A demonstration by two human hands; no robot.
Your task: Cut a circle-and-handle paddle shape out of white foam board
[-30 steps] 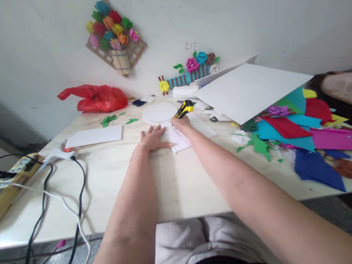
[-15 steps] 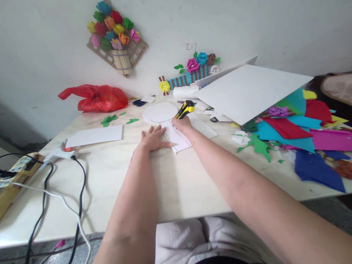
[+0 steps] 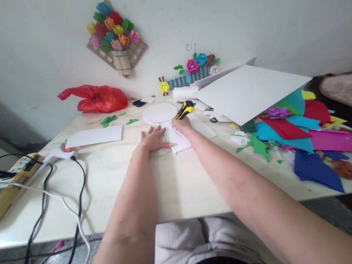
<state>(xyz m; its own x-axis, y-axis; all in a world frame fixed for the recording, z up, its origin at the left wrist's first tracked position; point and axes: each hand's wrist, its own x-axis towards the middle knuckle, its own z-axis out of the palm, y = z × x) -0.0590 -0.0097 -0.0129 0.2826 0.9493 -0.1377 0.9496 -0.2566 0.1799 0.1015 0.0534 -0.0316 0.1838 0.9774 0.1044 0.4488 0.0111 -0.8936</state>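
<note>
My right hand (image 3: 181,125) grips a yellow and black utility knife (image 3: 185,110), its body slanting up to the right. The blade end is hidden by my fingers, low over a white board piece (image 3: 180,141) marked with curved dark lines. My left hand (image 3: 155,139) lies flat with fingers spread at the left edge of that piece, thumb on it. Just beyond both hands lies a white round disc (image 3: 159,112). More white board (image 3: 206,127) shows to the right of my right wrist.
Large white boards (image 3: 249,91) lean at the back right above coloured paper scraps (image 3: 294,133). At left are a white rectangle (image 3: 94,136), a glue gun (image 3: 59,154) with looping cords, and a power strip (image 3: 10,186). A red plastic bag (image 3: 101,99) sits at the back.
Almost nothing differs. Both hands, the utility knife and the board piece hold nearly the same places; the view has shifted very slightly.
</note>
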